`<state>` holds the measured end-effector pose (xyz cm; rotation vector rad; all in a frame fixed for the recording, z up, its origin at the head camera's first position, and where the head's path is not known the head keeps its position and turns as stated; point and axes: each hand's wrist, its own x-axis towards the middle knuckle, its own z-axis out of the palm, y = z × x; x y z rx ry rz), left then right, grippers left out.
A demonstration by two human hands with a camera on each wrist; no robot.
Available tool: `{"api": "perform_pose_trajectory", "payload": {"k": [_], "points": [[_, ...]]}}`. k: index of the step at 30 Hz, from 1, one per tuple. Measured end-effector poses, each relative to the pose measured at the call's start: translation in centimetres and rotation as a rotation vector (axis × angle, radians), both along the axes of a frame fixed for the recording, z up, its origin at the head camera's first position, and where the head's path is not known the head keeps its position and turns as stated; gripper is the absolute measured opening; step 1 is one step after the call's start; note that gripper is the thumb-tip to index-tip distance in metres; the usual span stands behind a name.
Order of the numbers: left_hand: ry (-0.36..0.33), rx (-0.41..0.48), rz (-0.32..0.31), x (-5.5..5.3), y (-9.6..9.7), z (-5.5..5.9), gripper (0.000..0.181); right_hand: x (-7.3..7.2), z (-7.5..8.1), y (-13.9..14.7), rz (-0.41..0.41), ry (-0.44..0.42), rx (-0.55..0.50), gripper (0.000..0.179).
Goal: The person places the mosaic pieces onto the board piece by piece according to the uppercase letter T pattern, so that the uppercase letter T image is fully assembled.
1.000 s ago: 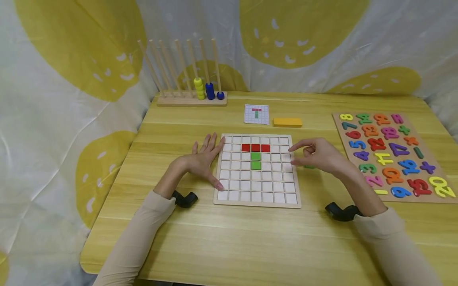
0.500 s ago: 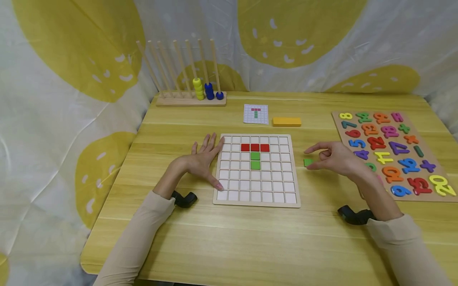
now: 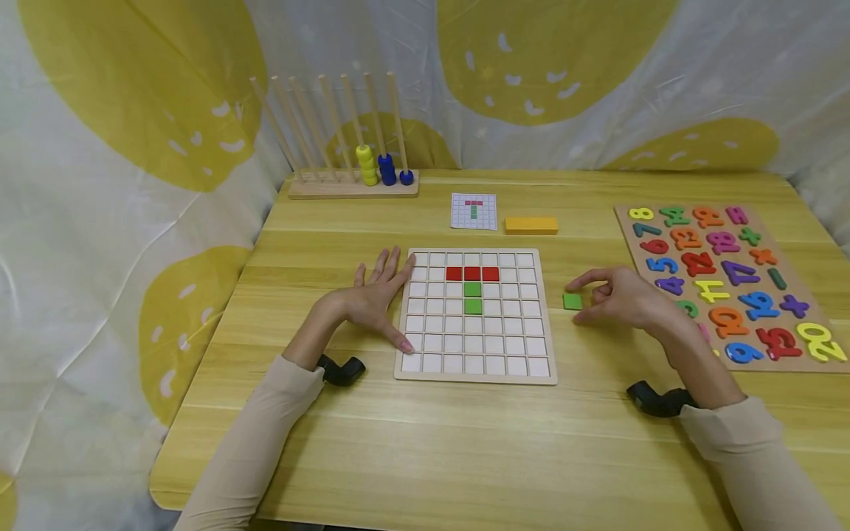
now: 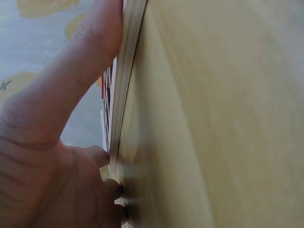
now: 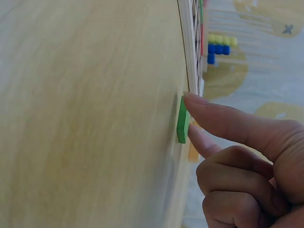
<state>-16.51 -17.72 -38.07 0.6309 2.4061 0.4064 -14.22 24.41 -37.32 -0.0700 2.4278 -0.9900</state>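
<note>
My left hand (image 3: pixel 372 302) is spread along the left edge of a white grid board (image 3: pixel 474 380), thumb and fingers touching its frame. In the left wrist view, the thumb (image 4: pixel 85 61) lies at the board's side. A row of red tiles (image 3: pixel 472 273) sits in the grid, with green tiles (image 3: pixel 473 290) in the column under its middle. Right of the board, a loose green tile (image 3: pixel 572 301) lies on the table. My right hand (image 3: pixel 617 299) is at its right side, thumb and index finger apart around it, other fingers curled. Whether a fingertip touches the tile, I cannot tell.
A pattern card (image 3: pixel 474 212) and an orange block (image 3: pixel 531 226) lie behind the board. Farther back on the left stands a bead rack (image 3: pixel 353 190) with tall rods. A number puzzle board (image 3: pixel 823 295) lies at the right.
My right hand has drawn back rightward from the board's right edge to the loose green tile, which is now in fuller view. My left hand stays put.
</note>
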Motion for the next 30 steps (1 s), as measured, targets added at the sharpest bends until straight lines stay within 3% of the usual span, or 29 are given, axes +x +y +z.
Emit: {"api": "perform_pose_trajectory", "payload": {"k": [30], "points": [[0.003, 0.009, 0.004, 0.02, 0.02, 0.09, 0.155, 0.12, -0.50, 0.20, -0.035, 0.023, 0.018, 0.044]]}}
